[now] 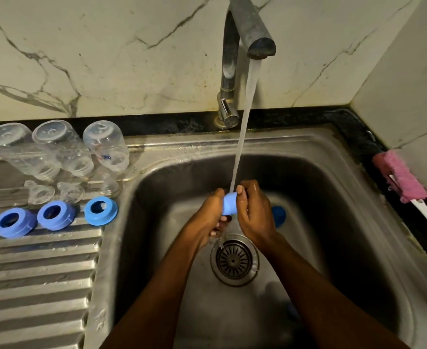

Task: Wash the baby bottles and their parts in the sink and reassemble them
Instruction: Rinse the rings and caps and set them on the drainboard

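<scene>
Fingers [241, 197] of our left hand [207, 217] and right hand [254, 215] curl round a light-blue cap [228, 204], gripping it under the running water [242, 132] — above the drain [234, 259], inside the sink [333, 222]. Three bottles [63, 149], teats [70, 191] and blue rings [55, 214] stand on the drainboard [38, 273] to the left.

Blue rings [55, 215] on ribbed steel drainboard [38, 268] — white marble wall [106, 59], grey-veined — pink brush [400, 176].

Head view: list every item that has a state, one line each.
Tap, running.
Blue cap, gripped by left hand and right hand under the stream.
Three bottles, upside down on the drainboard, uncapped.
Three nipples, loose on the drainboard.
Three blue collar rings, detached, on the drainboard.
Second blue part, lying in the sink behind the right hand.
</scene>
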